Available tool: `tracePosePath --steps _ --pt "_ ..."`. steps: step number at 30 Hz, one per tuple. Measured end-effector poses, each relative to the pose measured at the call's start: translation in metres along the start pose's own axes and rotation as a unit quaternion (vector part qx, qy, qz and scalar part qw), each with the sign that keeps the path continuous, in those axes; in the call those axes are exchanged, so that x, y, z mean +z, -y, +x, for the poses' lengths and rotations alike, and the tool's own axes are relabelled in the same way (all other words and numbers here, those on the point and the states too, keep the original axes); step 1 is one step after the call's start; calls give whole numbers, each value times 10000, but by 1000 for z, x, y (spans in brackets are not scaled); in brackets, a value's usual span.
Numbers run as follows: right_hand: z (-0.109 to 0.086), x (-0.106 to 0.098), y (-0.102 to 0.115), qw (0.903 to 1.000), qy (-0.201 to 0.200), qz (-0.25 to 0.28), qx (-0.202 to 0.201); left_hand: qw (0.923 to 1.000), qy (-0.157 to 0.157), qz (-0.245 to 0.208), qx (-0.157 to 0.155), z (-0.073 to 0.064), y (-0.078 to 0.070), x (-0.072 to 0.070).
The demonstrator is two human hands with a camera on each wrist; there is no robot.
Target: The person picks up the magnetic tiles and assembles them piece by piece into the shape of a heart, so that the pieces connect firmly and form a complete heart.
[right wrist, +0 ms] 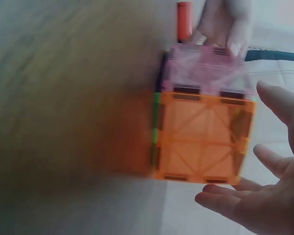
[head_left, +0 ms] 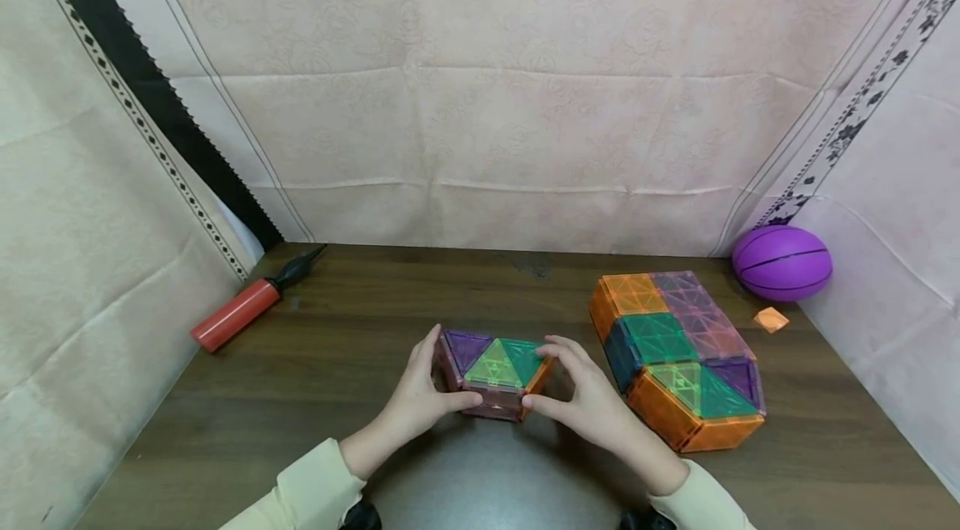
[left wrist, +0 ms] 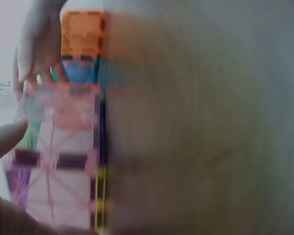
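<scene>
A small box of translucent magnetic tiles (head_left: 491,372) sits on the table between the two hands. Its top is made of purple and green triangles; its sides are pink and orange. Along its left side lie the fingers of the left hand (head_left: 420,392), with the thumb at the front face. The right hand (head_left: 588,397) holds the right side, fingertips by the top far corner and thumb at the front. In the right wrist view the orange side tile (right wrist: 203,137) faces that hand. The left wrist view shows the pink tiles (left wrist: 63,186) close up, partly blurred.
A larger magnetic-tile block (head_left: 678,363) in orange, teal, green and purple stands right of the right hand. Beyond it are a purple ball (head_left: 782,263) and a small orange piece (head_left: 771,319). A red hand pump (head_left: 236,313) lies at the table's left edge. Pale cloth surrounds the table.
</scene>
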State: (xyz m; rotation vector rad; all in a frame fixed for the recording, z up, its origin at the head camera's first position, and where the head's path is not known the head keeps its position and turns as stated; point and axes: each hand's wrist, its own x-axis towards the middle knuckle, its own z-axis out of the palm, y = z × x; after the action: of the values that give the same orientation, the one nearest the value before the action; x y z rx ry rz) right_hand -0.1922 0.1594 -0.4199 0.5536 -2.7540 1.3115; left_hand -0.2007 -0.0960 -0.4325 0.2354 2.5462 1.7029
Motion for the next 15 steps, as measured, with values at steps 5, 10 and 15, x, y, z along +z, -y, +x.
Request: tracePosePath --steps 5,10,15 --pt "-5 -21 6 9988 -208 -352 -274 9941 -101 -974 -464 -9 -1 10" --pt "-11 -63 7 9950 -580 -765 -292 9887 -183 -1371 -573 -14 -5 16" --pt "-19 -113 -9 9906 -981 -955 -53 9873 -240 -1454 -597 -14 -7 17"
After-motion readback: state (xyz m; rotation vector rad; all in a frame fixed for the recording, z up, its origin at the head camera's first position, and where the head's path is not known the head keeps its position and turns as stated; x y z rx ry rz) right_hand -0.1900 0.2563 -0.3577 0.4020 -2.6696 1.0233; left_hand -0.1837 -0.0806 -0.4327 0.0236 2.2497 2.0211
